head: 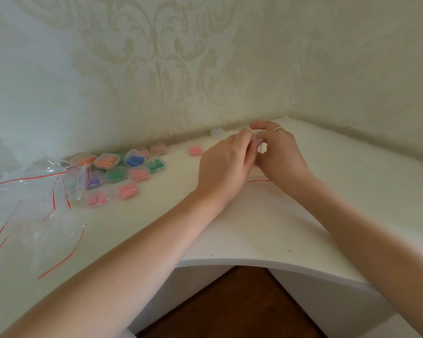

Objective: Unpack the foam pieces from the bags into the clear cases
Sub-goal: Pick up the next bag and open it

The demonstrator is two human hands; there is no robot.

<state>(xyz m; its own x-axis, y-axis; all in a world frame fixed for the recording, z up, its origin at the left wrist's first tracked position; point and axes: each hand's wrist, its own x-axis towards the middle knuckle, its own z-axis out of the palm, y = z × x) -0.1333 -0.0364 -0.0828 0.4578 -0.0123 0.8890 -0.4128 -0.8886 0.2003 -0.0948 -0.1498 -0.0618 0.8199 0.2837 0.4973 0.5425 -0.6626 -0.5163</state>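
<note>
While both hands meet over the back of the white worktop (242, 230), close to its inner corner, the left hand (224, 164) and the right hand (282, 154) have their fingertips pressed together around something small and clear, most likely one of the little zip bags, though it is too see-through and too hidden by the fingers to be sure. A red zip line (259, 181) shows just under the right wrist, running roughly left to right along the worktop, which suggests the bag's mouth lies crosswise between the hands. An empty-looking clear case (217, 132) sits just beyond the left fingertips against the back edge, nearer the left hand than the right, with a pink filled case (195, 150) a little to its left. Further left lie the filled cases (122, 170) in orange, blue, green, purple and pink, and past them, at the left edge, the heap of emptied bags (34, 206). The coming drop probably goes forward and slightly left.
</note>
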